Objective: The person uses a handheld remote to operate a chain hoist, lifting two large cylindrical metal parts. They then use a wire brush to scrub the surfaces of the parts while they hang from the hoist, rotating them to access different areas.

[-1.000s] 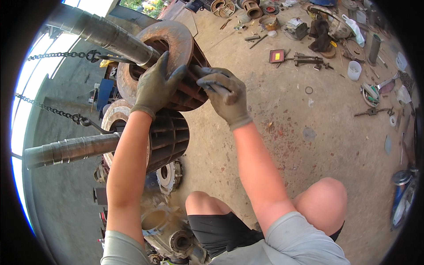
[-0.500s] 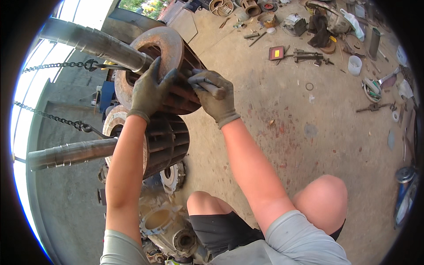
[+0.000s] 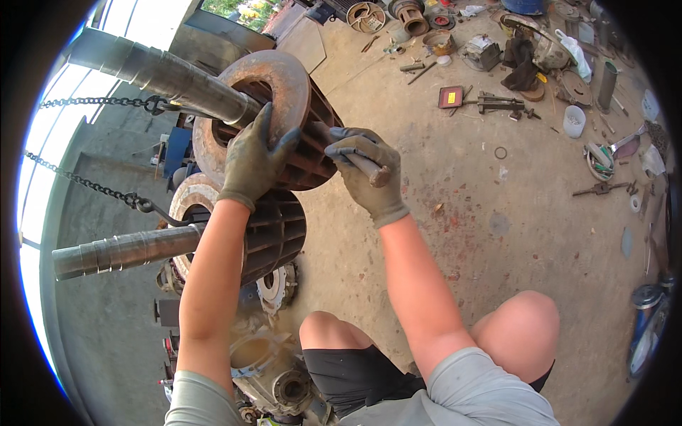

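A rusty rotor with a ribbed, slotted drum and a thick end ring [image 3: 288, 78] hangs at upper left, its stepped steel shaft [image 3: 177, 78] pointing left. My left hand [image 3: 256, 163], gloved, rests against the ring's near side with fingers apart. My right hand [image 3: 373, 167], also gloved, is closed around a short, thick metal bar [image 3: 368, 169]. One blunt end of the bar sticks out below my fingers; the other reaches to the drum's slotted side. Whether its tip touches the ribs, I cannot tell. Below hangs a second similar rotor [image 3: 273, 231], partly behind my left forearm.
Chains with hooks [image 3: 92, 188] run from the left to both rotors. Metal castings [image 3: 273, 369] stand below, beside my knees. Across the stained concrete floor [image 3: 455, 213] lie a puller-like tool [image 3: 497, 103], a white tub [image 3: 574, 121] and several machine parts.
The upper rotor and both my hands sit slightly farther right and lower in view. My right hand has tilted, showing more of the bar, which it still holds.
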Available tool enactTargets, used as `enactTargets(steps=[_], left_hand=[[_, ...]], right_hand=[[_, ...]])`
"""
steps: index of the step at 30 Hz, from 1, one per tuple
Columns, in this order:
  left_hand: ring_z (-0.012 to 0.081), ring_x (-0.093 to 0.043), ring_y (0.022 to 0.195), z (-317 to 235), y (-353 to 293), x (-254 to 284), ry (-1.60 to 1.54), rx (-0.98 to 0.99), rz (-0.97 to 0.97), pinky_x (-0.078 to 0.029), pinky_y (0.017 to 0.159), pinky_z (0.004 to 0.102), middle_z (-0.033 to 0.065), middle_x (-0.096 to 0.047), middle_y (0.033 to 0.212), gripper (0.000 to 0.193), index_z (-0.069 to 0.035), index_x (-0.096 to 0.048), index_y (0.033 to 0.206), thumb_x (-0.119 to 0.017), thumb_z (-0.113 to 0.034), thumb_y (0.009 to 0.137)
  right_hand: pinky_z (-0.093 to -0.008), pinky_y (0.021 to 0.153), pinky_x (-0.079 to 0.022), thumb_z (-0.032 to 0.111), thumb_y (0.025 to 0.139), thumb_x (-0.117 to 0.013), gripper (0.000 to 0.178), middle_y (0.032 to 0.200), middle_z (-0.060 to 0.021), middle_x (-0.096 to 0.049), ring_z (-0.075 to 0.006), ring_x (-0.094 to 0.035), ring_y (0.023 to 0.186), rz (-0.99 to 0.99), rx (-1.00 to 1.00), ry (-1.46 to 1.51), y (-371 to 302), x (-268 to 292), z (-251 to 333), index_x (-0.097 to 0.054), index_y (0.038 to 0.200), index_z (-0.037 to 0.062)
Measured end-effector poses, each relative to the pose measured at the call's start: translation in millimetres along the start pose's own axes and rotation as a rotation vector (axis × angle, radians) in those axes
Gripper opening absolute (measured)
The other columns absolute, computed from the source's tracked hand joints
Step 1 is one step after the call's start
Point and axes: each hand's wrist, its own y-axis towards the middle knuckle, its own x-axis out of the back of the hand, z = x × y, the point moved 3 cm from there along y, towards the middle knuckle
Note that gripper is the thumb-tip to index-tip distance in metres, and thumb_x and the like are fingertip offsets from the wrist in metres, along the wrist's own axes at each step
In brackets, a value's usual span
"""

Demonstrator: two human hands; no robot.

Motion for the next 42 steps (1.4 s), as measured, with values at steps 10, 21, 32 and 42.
enactTargets(steps=[10,21,32,42], left_hand=[[0.0502,-0.071,0.127,-2.8,-3.2,1.5,-0.013,-0.012,-0.035,-0.055,0.110,0.0534,0.0349,-0.074,0.133,0.076,0.003,-0.059,0.159,-0.077,-0.047,0.103],[0.0484,-0.067,0.138,-14.1,-5.7,9.2,-0.027,-0.008,-0.009,-0.051,0.117,0.0507,0.0357,-0.070,0.143,0.072,0.006,-0.058,0.158,-0.077,-0.038,0.105],[0.0513,-0.070,0.129,-17.6,-11.4,7.9,-0.016,-0.083,-0.083,-0.054,0.112,0.0537,0.0358,-0.072,0.135,0.079,0.005,-0.058,0.158,-0.079,-0.047,0.102],[0.0485,-0.069,0.134,-23.8,-11.4,12.5,-0.072,-0.072,-0.079,-0.053,0.114,0.0510,0.0343,-0.071,0.141,0.072,0.003,-0.059,0.158,-0.079,-0.040,0.103]], right_hand=[[-0.0378,0.090,-0.068,-0.008,0.079,-0.085,0.021,0.106,-0.0050,-0.081,-0.0293,-0.080,0.108,0.004,0.030,0.004,-2.8,1.9,9.5,-0.082,0.095,0.0057],[-0.0372,0.092,-0.066,-0.008,0.078,-0.083,0.019,0.107,-0.0058,-0.081,-0.0291,-0.079,0.107,0.031,-0.035,-0.101,-16.5,0.7,9.7,-0.081,0.090,0.0070],[-0.0382,0.091,-0.067,-0.006,0.081,-0.082,0.017,0.104,-0.0012,-0.080,-0.0291,-0.079,0.109,-0.044,-0.039,-0.082,-30.1,-4.6,16.1,-0.079,0.090,0.0077],[-0.0365,0.096,-0.067,-0.010,0.080,-0.086,0.020,0.110,-0.0079,-0.082,-0.0287,-0.081,0.110,-0.083,-0.116,0.033,-20.5,9.2,4.4,-0.082,0.095,0.0042]])
